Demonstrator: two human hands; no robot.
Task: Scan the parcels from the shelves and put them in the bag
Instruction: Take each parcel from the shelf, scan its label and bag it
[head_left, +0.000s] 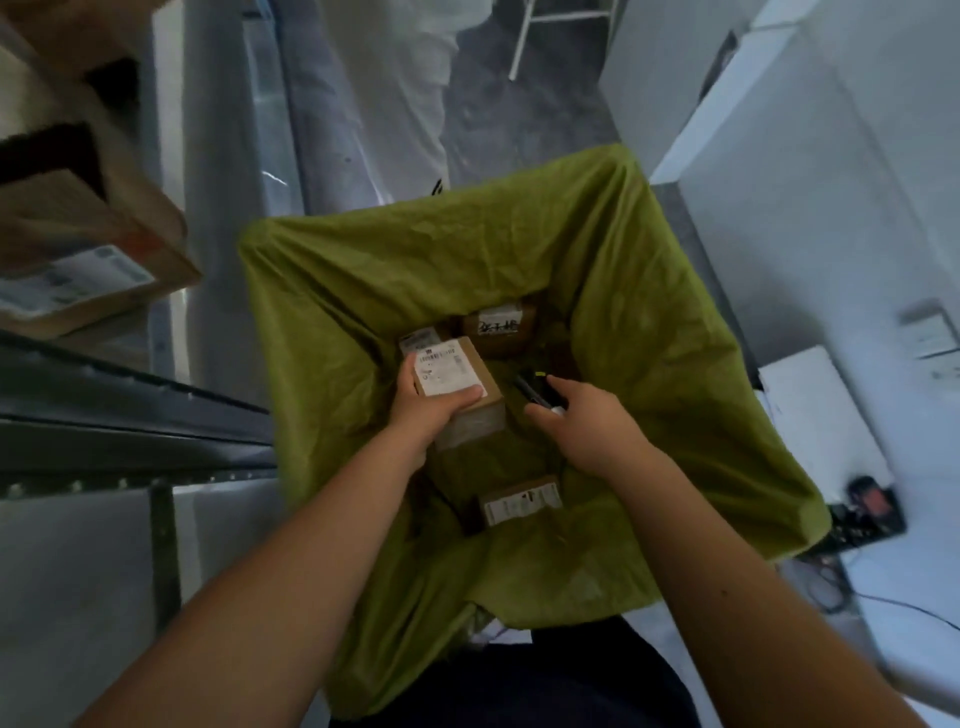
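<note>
green bag (649, 322) beside metal shelf (130, 415)

Barcode on white label (441, 371) atop small brown box (462, 387), too blurred for any digits. Dark handwritten marks on white patch of another brown box (500, 325) deep in green bag (649, 322), not legible. Printed label on third box (521, 500) nearer the body, unreadable. Blue-and-white shipping label on big cardboard carton (88, 249) at left shelf, smeared by blur. No words, brands or numbers legible anywhere.
</note>
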